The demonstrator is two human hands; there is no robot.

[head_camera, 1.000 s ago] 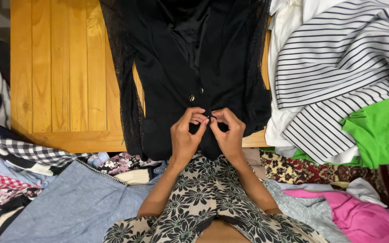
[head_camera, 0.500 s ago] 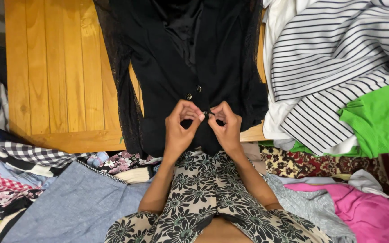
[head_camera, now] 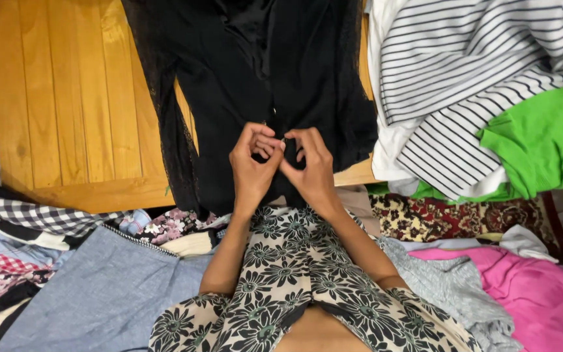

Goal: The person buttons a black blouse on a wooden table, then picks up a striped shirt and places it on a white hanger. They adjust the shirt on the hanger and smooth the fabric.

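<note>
Both hands, left hand (head_camera: pixel 253 164) and right hand (head_camera: pixel 310 171), pinch the black top (head_camera: pixel 229 111) at its front placket, probably a button (too tiny to tell), garment running lengthwise away across the table (head_camera: pixel 66 98).

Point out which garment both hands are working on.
The black garment spread on the wooden table; left hand and right hand pinch its front, unlike the striped, green and pink clothes nearby.

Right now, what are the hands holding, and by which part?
Both the left hand and right hand pinch the black garment at its front button edge, fingertips meeting at a small button.
</note>
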